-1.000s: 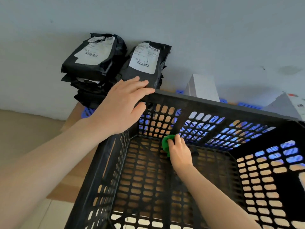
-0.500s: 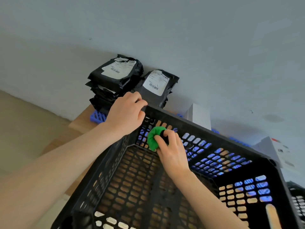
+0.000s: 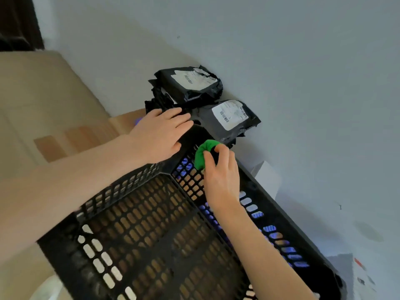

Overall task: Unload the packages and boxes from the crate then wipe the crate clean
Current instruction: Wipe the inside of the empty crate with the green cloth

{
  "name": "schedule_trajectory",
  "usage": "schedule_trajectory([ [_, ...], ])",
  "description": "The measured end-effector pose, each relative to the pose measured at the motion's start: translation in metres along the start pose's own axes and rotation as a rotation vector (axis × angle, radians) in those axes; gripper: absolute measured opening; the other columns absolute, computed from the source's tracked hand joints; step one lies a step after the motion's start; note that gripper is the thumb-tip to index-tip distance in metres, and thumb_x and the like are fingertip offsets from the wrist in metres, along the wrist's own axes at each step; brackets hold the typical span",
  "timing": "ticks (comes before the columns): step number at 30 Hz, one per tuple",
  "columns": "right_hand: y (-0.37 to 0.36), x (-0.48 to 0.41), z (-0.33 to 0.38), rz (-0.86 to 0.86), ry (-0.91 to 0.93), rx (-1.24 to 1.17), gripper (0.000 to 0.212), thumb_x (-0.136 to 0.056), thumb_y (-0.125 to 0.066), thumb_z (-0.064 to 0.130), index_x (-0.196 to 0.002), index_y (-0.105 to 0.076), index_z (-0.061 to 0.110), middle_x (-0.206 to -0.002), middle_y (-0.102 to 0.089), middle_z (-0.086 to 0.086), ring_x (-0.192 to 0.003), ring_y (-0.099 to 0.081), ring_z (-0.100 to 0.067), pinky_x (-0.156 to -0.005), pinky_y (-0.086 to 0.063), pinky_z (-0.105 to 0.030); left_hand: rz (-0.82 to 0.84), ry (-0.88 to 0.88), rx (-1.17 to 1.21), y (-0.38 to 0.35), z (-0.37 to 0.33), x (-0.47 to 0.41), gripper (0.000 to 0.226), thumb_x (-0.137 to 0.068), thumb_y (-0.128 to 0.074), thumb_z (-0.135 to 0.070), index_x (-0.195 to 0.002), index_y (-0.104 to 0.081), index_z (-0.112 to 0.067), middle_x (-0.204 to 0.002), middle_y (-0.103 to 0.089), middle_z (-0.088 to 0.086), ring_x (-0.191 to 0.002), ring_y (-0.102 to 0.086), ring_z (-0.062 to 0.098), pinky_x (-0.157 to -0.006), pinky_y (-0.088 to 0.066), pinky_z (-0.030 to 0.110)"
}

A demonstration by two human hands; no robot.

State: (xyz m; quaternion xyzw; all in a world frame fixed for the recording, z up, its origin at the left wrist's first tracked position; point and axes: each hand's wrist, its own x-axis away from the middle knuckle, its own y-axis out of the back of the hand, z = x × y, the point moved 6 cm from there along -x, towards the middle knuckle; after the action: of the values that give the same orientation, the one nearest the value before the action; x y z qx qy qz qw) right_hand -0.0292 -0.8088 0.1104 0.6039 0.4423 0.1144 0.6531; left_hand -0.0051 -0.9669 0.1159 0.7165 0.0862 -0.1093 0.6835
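Grey wall (image 3: 303, 61), empty crate (image 3: 164, 241): wiping now.
Left grip (image 3: 160, 135) flat on crate; right grip (image 3: 220, 176) clamped on cloth (image 3: 202, 153); rim likely next.

We count one black crate (image 3: 151, 245), one green cloth (image 3: 202, 154), two hands, left hand (image 3: 158, 135) and right hand (image 3: 220, 176), two labelled black packages in plain sight, far package (image 3: 190, 85) and near package (image 3: 229, 120), more stacked under the far package than we can count, one white box (image 3: 267, 176), one pale box (image 3: 363, 276) partly in view.
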Motion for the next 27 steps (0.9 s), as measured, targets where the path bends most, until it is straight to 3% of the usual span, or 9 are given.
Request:
schedule_trajectory([
  [4, -0.015, -0.011, 0.005, -0.007, 0.141, 0.115, 0.044, -0.076, -0.061, 0.0, -0.119, -0.058, -0.002, -0.122, -0.053, -0.02, -0.106, -0.048, -0.032, -0.089, -0.048, -0.04, 0.108, 0.046, -0.136, -0.01, 0.0, 0.014, 0.069, -0.1, -0.042, -0.037, -0.156, -0.004, -0.022, -0.164, 0.002, -0.002, -0.151, -0.006, 0.022, -0.118, -0.023, 0.044],
  [7, -0.04, -0.016, 0.013, -0.001, 0.196, 0.129, 0.037, -0.083, -0.055, 0.002, -0.119, -0.059, 0.0, -0.122, -0.054, -0.019, -0.109, -0.049, -0.031, -0.094, -0.046, -0.038, 0.093, 0.019, -0.252, -0.01, -0.005, 0.017, 0.072, -0.101, -0.043, -0.028, -0.156, 0.001, -0.016, -0.164, 0.006, 0.004, -0.15, -0.007, 0.025, -0.115, -0.027, 0.043],
  [12, -0.092, -0.008, 0.024, -0.021, 0.304, 0.128, 0.025, -0.088, -0.048, -0.004, -0.108, -0.064, -0.004, -0.112, -0.06, -0.022, -0.101, -0.055, -0.035, -0.089, -0.05, -0.041, 0.106, 0.002, -0.407, -0.016, -0.012, 0.017, 0.067, -0.103, -0.034, -0.021, -0.154, 0.008, -0.009, -0.163, 0.011, 0.011, -0.15, 0.001, 0.03, -0.117, -0.02, 0.05],
  [16, -0.138, 0.014, 0.038, 0.172, 0.424, 0.221, 0.036, -0.082, -0.036, 0.0, -0.097, -0.069, -0.002, -0.105, -0.063, -0.018, -0.095, -0.057, -0.032, -0.081, -0.05, -0.038, 0.113, 0.007, -0.404, -0.015, -0.011, 0.017, 0.071, -0.102, -0.037, -0.023, -0.153, 0.01, -0.009, -0.162, 0.014, 0.011, -0.15, 0.005, 0.031, -0.117, -0.016, 0.052],
  [18, -0.165, 0.028, 0.046, 0.311, 0.5, 0.27, 0.027, -0.078, -0.047, 0.005, -0.088, -0.072, 0.001, -0.099, -0.065, -0.016, -0.091, -0.058, -0.031, -0.076, -0.051, -0.037, 0.103, 0.004, -0.417, -0.014, -0.011, 0.017, 0.071, -0.102, -0.037, -0.022, -0.153, 0.009, -0.008, -0.163, 0.013, 0.012, -0.15, 0.004, 0.032, -0.117, -0.017, 0.052],
  [20, -0.186, 0.04, 0.051, 0.448, 0.565, 0.335, 0.012, -0.066, -0.071, 0.009, -0.076, -0.075, 0.005, -0.092, -0.066, -0.013, -0.086, -0.061, -0.029, -0.075, -0.053, -0.035, 0.097, 0.012, -0.426, -0.015, -0.011, 0.017, 0.071, -0.102, -0.039, -0.022, -0.153, 0.008, -0.007, -0.163, 0.011, 0.013, -0.15, 0.002, 0.032, -0.117, -0.018, 0.052],
  [22, -0.195, 0.044, 0.053, 0.521, 0.601, 0.344, 0.019, -0.055, -0.083, 0.012, -0.071, -0.075, 0.006, -0.09, -0.067, -0.011, -0.085, -0.062, -0.028, -0.077, -0.054, -0.034, 0.085, 0.021, -0.43, -0.016, -0.011, 0.015, 0.071, -0.102, -0.04, -0.021, -0.153, 0.006, -0.007, -0.163, 0.009, 0.013, -0.15, -0.001, 0.033, -0.116, -0.021, 0.052],
  [25, -0.177, 0.036, 0.054, 0.524, 0.642, 0.38, 0.015, -0.06, -0.076, 0.012, -0.074, -0.075, 0.008, -0.092, -0.066, -0.01, -0.088, -0.06, -0.027, -0.077, -0.052, -0.033, 0.069, 0.033, -0.423, -0.012, -0.011, 0.016, 0.076, -0.099, -0.047, -0.02, -0.154, 0.003, -0.008, -0.163, 0.006, 0.013, -0.149, -0.005, 0.032, -0.115, -0.024, 0.051],
  [27, -0.148, 0.021, 0.049, 0.449, 0.645, 0.403, 0.024, -0.075, -0.054, 0.006, -0.092, -0.07, 0.0, -0.103, -0.062, -0.017, -0.099, -0.055, -0.033, -0.087, -0.047, -0.038, 0.087, 0.047, -0.418, -0.011, -0.012, 0.017, 0.08, -0.098, -0.05, -0.022, -0.154, 0.005, -0.009, -0.163, 0.008, 0.012, -0.15, -0.005, 0.032, -0.115, -0.024, 0.05],
])
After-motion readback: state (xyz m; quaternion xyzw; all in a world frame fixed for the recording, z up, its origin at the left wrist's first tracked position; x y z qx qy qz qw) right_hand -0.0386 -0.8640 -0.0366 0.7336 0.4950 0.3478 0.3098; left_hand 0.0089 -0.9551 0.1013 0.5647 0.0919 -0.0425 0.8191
